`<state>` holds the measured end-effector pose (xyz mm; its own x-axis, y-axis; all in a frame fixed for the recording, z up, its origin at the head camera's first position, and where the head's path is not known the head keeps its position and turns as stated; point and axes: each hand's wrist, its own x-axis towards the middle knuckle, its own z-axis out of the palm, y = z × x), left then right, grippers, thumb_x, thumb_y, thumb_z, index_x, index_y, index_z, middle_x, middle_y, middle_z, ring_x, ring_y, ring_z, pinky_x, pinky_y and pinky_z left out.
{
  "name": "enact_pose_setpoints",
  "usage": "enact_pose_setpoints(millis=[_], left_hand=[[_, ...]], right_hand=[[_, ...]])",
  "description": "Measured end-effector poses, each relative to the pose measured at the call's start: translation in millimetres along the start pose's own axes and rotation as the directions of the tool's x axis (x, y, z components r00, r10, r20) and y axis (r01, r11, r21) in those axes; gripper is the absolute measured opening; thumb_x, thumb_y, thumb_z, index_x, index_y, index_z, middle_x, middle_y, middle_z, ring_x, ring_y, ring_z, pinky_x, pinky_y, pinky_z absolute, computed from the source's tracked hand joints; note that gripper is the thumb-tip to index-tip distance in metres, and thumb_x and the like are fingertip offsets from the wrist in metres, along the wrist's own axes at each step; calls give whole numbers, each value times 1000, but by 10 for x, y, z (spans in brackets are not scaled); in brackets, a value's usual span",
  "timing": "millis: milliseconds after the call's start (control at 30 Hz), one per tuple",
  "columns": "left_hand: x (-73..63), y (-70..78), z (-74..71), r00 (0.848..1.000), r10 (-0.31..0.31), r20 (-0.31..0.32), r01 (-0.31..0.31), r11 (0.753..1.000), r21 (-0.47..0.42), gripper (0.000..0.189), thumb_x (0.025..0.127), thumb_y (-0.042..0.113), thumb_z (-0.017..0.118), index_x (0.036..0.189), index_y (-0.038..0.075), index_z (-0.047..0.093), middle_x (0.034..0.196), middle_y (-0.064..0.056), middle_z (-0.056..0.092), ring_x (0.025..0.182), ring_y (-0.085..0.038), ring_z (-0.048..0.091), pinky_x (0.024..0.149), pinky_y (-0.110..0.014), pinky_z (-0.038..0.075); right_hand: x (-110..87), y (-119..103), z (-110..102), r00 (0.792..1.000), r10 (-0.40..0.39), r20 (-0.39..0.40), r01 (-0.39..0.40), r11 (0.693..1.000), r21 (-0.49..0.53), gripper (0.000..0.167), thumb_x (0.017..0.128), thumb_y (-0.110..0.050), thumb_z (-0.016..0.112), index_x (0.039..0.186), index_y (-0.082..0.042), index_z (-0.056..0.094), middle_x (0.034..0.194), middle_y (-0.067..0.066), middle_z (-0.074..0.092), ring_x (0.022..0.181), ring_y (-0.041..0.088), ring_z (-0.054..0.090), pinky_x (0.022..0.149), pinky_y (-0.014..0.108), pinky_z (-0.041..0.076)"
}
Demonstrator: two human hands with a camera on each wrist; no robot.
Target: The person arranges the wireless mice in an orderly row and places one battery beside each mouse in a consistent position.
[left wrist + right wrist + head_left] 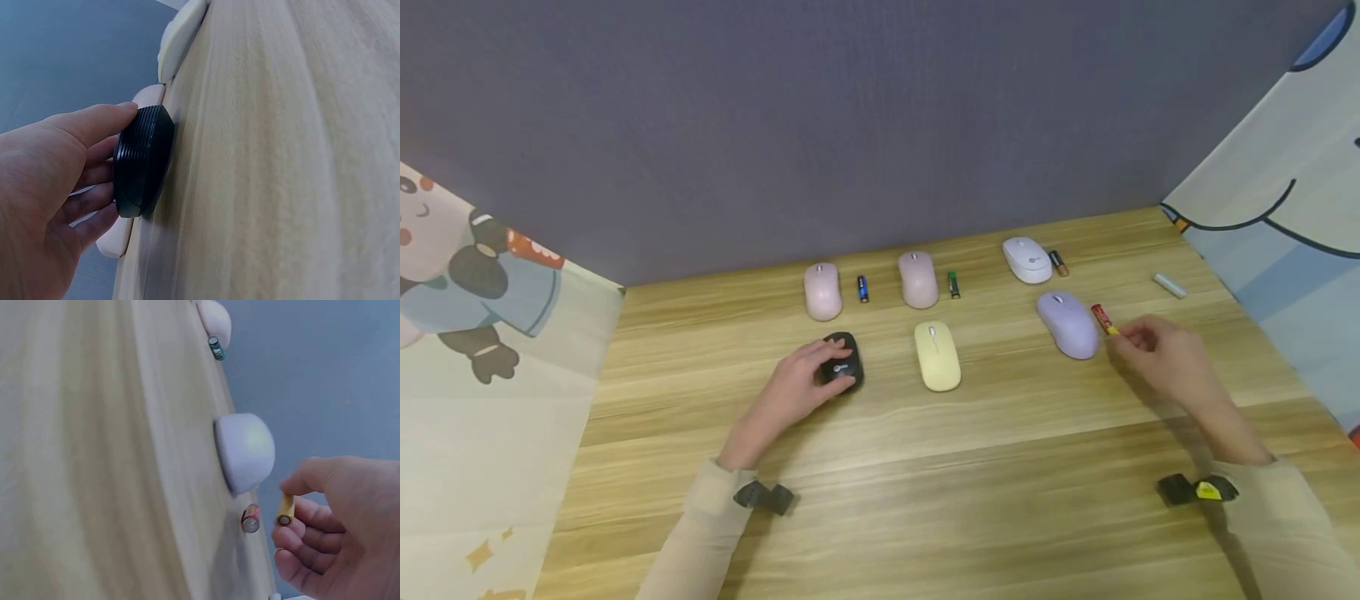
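My left hand (793, 383) grips a black computer mouse (847, 367), thumb on one side and fingers on the other. In the left wrist view the ridged side of the black mouse (145, 156) stands close over the wooden table. My right hand (1172, 358) pinches a yellow battery (286, 509) between thumb and fingers, its end facing the right wrist camera. Just beyond those fingertips lies a red battery (1101, 316), beside a purple mouse (1068, 325). In the head view the fingers cover most of the yellow battery.
Two pink mice (823, 292) stand along the back, with a blue battery (862, 289) and a green battery (953, 284) beside them. A yellow mouse (937, 357) sits mid-table. Further right are a white mouse (1027, 260), a black-and-copper battery (1058, 263) and a pale battery (1169, 286).
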<state>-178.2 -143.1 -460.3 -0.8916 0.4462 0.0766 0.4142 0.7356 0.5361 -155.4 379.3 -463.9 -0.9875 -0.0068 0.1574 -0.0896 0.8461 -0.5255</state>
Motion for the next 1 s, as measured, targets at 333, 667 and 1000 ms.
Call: enact_pose_setpoints(millis=[333,667,1000], left_hand=[[3,-14,7,1000,-7,9,7,1000,-14,45,93,34,79,130,10,70,147,-13,59,137,-34,55,118,-50,43],[-4,-9,5,1000,-3,5,4,1000,-12,44,93,33,79,130,10,70,147,-13,60,137,-34,56,118,-49,43],[-2,0,4,1000,6,-2,-6,1000,-8,45,93,34,79,130,10,70,146,-13,60,136,-34,56,118,-49,43]], right_hand=[[38,-297,-14,989,-80,-123,84,996,27,16,90,-8,77,100,1,69,85,16,70,71,-12,45,60,4,36],[82,-735,162,971,-220,-96,223,975,20,14,89,-9,78,95,-1,69,77,7,67,68,10,53,56,12,41],[144,-968,433,934,-357,-36,358,925,125,11,86,0,79,91,-3,69,75,-1,63,68,9,55,57,14,44]])
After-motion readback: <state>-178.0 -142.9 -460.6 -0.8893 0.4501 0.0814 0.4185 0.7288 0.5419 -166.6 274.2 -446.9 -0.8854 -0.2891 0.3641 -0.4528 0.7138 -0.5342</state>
